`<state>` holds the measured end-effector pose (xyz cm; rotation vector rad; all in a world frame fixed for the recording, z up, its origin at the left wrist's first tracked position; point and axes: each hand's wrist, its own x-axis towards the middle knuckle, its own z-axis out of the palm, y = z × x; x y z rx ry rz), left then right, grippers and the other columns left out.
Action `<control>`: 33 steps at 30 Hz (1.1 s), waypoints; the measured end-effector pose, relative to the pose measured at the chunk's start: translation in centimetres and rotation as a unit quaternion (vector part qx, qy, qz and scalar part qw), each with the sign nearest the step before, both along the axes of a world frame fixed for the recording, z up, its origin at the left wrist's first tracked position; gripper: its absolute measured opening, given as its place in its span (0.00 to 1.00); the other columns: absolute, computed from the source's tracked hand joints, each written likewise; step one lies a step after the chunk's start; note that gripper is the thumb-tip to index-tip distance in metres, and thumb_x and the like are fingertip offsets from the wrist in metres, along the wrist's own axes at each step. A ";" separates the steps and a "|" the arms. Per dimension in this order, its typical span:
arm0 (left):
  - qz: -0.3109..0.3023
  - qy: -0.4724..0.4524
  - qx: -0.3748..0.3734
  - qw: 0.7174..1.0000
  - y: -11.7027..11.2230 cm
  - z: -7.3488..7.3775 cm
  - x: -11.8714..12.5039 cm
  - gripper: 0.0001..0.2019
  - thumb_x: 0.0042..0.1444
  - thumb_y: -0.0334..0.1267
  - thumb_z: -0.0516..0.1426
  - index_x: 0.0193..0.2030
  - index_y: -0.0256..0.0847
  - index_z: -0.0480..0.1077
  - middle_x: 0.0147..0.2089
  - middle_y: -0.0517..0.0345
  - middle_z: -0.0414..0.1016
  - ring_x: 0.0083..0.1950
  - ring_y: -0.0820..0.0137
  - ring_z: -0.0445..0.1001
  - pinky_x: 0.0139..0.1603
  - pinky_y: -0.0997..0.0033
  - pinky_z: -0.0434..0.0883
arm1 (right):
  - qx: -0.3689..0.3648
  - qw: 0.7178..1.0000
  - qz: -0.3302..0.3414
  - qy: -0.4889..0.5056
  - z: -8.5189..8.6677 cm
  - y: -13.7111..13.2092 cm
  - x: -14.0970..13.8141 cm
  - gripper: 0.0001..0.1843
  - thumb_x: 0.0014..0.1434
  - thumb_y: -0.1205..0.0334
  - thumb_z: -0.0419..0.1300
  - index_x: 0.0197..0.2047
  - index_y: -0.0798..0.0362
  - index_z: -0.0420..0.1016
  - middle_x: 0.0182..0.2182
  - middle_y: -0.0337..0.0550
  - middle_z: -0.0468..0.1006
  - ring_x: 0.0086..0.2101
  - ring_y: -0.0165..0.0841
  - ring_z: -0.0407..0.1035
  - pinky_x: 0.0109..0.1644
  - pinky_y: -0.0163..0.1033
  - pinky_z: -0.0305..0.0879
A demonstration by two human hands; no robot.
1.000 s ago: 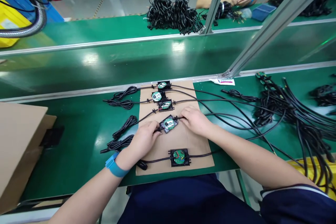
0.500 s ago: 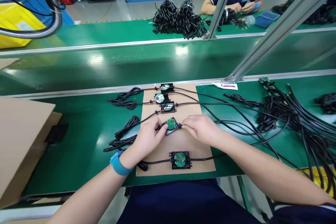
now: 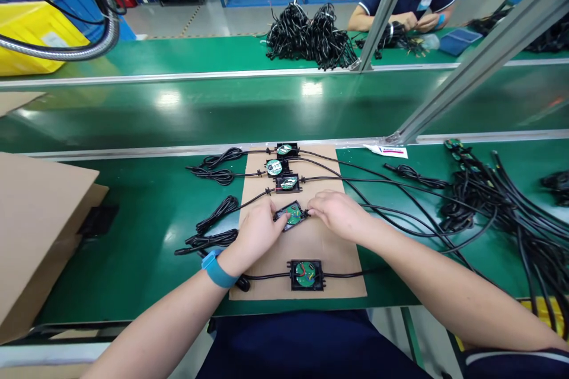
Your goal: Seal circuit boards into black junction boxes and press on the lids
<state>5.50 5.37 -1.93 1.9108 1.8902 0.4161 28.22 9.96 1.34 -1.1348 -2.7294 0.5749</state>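
My left hand point(image 3: 263, 226) is closed on the left end of a small black plastic case point(image 3: 281, 212), its thumb on the round green circuit board point(image 3: 294, 214) lying in it. The case sits tilted over a cardboard sheet point(image 3: 324, 243). My right hand point(image 3: 336, 212) pinches the black cable at the case's right end, by its strain relief point(image 3: 306, 213). Nearer me lies another open case with a green board point(image 3: 305, 275), cables leaving both sides. Beyond my hands, several cases with boards point(image 3: 288, 183) stand in a row on the cardboard.
Coiled black cables point(image 3: 217, 208) lie left of the cardboard, and a big cable bundle point(image 3: 466, 189) lies at right. A cardboard box point(image 3: 40, 237) stands at far left. A metal post point(image 3: 471, 47) slants down at right. Across the line, a person point(image 3: 400, 12) handles cables.
The board and case between my hands now lie more in line, with more of the case showing. My left thumb has shifted onto the board. The camera view has moved slightly.
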 end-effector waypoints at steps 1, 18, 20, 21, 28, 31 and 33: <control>0.004 -0.004 -0.005 1.000 0.0 -0.1 0.0 0.14 0.59 0.49 0.61 0.40 0.40 0.66 0.28 0.59 0.72 0.30 0.66 0.71 0.33 0.69 0.61 | -0.001 1.000 0.005 0.001 -0.1 0.2 -0.1 0.11 0.69 0.67 0.55 0.38 0.55 0.79 0.34 0.46 0.80 0.36 0.36 0.70 0.41 0.39 0.58; -0.074 -0.007 -0.091 0.993 1.0 0.9 0.1 0.10 0.56 0.37 0.62 0.39 0.41 0.64 0.36 0.55 0.75 0.38 0.62 0.75 0.35 0.66 0.64 | -0.102 0.992 -0.017 -0.074 0.6 -0.2 -1.0 0.13 0.69 0.65 0.53 0.35 0.53 0.77 0.35 0.46 0.82 0.36 0.34 0.72 0.35 0.37 0.51; -0.082 -0.004 -0.092 0.992 1.0 1.0 0.1 0.09 0.59 0.39 0.61 0.39 0.42 0.64 0.36 0.54 0.76 0.38 0.61 0.75 0.36 0.65 0.65 | -0.108 0.991 -0.020 -0.076 0.9 -0.3 -1.1 0.13 0.69 0.65 0.53 0.35 0.53 0.76 0.35 0.46 0.82 0.36 0.34 0.72 0.35 0.37 0.50; -0.081 0.003 -0.090 0.993 0.9 1.0 0.2 0.08 0.61 0.41 0.60 0.39 0.41 0.64 0.36 0.53 0.76 0.38 0.61 0.76 0.36 0.65 0.65 | -0.111 0.991 -0.018 -0.078 1.0 -0.3 -1.1 0.12 0.68 0.66 0.53 0.35 0.53 0.76 0.35 0.45 0.82 0.36 0.34 0.72 0.35 0.37 0.50; -0.055 0.050 -0.070 0.995 0.2 0.8 1.0 0.08 0.63 0.41 0.59 0.42 0.41 0.66 0.37 0.50 0.77 0.40 0.57 0.77 0.36 0.63 0.65 | -0.117 0.990 -0.015 -0.073 1.5 -0.2 -1.4 0.11 0.69 0.66 0.54 0.35 0.54 0.75 0.34 0.47 0.81 0.35 0.34 0.71 0.37 0.36 0.53; -0.047 0.048 -0.077 0.995 0.1 0.8 1.1 0.07 0.63 0.39 0.59 0.42 0.41 0.66 0.37 0.51 0.78 0.41 0.57 0.78 0.37 0.63 0.66 | -0.102 0.994 0.010 -0.036 0.8 -0.4 -1.0 0.09 0.67 0.69 0.54 0.38 0.55 0.75 0.35 0.47 0.80 0.36 0.35 0.71 0.40 0.36 0.57; -0.046 0.048 -0.084 0.994 0.0 0.8 1.1 0.06 0.64 0.39 0.58 0.43 0.40 0.66 0.37 0.50 0.78 0.41 0.57 0.78 0.38 0.63 0.67 | -0.082 0.996 0.021 -0.007 0.2 -0.4 -0.7 0.09 0.67 0.70 0.54 0.40 0.56 0.76 0.37 0.47 0.79 0.38 0.35 0.71 0.43 0.37 0.59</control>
